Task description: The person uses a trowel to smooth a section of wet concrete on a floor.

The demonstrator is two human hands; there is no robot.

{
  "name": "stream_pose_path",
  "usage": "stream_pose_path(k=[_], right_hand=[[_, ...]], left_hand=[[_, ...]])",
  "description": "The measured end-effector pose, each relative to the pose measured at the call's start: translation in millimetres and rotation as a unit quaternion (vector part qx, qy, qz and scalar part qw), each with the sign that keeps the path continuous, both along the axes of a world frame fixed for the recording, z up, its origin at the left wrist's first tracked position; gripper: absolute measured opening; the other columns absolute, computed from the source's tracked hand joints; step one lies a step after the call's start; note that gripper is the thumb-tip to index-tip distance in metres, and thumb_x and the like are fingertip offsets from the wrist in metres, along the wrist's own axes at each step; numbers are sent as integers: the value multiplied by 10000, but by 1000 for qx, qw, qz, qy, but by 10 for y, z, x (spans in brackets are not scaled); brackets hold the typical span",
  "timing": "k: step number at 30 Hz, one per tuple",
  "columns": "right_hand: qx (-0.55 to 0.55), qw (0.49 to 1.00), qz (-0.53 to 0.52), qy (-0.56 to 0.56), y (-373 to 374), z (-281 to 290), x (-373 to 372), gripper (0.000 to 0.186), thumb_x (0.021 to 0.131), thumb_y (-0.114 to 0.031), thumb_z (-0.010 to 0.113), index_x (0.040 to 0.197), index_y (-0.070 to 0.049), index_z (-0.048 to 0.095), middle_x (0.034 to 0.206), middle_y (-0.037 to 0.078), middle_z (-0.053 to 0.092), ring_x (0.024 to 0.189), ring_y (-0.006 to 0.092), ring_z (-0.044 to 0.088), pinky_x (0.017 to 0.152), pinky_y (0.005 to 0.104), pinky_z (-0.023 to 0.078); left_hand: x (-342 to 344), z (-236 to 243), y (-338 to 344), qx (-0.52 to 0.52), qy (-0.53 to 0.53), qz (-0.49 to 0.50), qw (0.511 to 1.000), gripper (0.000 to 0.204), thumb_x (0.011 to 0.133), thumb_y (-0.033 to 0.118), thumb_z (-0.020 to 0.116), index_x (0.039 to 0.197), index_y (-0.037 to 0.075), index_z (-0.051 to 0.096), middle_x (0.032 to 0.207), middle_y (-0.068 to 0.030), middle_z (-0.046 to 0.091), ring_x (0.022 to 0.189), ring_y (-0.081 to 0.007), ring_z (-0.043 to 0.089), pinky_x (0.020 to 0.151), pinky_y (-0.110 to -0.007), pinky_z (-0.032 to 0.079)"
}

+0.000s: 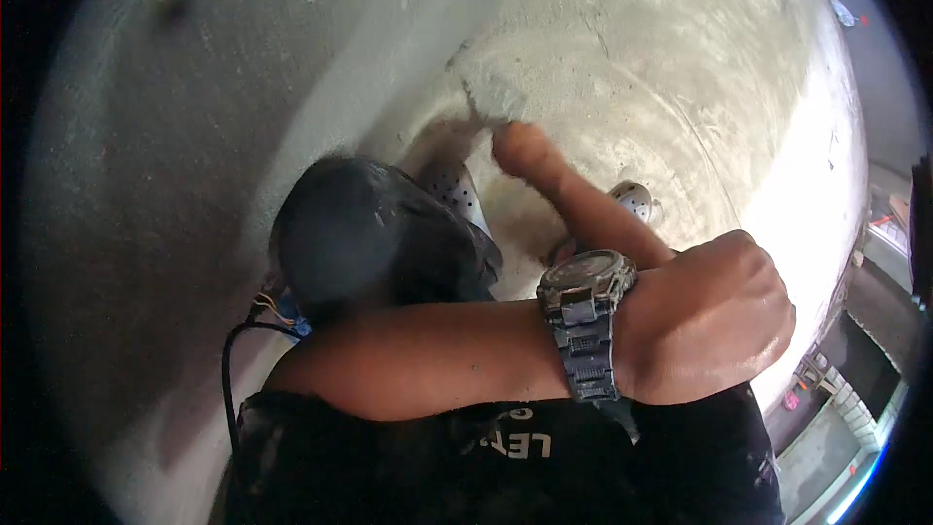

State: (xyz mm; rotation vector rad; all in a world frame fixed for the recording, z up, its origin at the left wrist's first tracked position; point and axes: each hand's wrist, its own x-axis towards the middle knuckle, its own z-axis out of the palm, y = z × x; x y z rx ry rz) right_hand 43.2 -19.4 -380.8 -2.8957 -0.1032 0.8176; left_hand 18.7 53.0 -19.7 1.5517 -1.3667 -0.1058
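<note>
My right hand (527, 151) reaches low and forward, its fingers closed round the handle of a small trowel (499, 97). The flat grey blade lies against the rough grey cement surface (603, 49), near a dark edge or crack. Motion blurs that hand slightly. Across my body runs my left forearm, wearing a chunky dark wristwatch (586, 316). My left hand (709, 321) is curled like a fist at the right, in front of my right arm; its back faces up, and whatever it may hold is hidden.
My dark-clad knee (340, 224) sticks up at the left. Light perforated clogs (453, 190) show beside the working spot. A black cable (229, 379) and coloured wires hang at my left side. Blocks (850, 413) and clutter stand at the far right, past a brightly lit strip.
</note>
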Motion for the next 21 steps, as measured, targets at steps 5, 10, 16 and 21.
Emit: stream_pose_path(k=[5,10,16,21], right_hand=[[27,994,-85,56,-274,668,416,525,1001,-425,455,1015,34,708,1064,313,693,1020,462,685,907,537,544],[-2,998,-67,3,-638,313,314,439,987,-345,494,962,32,716,998,293,711,940,455,706,842,524,567],[0,994,-19,109,23,1100,434,476,985,-423,487,1077,-24,731,1105,254,709,1076,412,684,958,491,532],[264,901,-336,71,-687,880,562,458,958,-434,606,925,16,682,761,134,681,562,233,644,510,404,530]], left_hand=[[29,-32,139,33,-42,18,998,184,832,212,613,756,45,612,702,-112,655,660,-214,664,627,-364,516],[-31,-13,-33,-68,13,13,998,172,834,210,610,778,48,606,738,-106,661,712,-229,666,675,-377,510],[15,-45,136,-13,6,47,999,118,788,155,631,749,81,712,733,-108,691,736,-232,683,669,-380,493],[-111,-172,-31,-136,86,57,985,114,798,135,623,738,81,703,716,-89,684,714,-229,671,692,-378,492]])
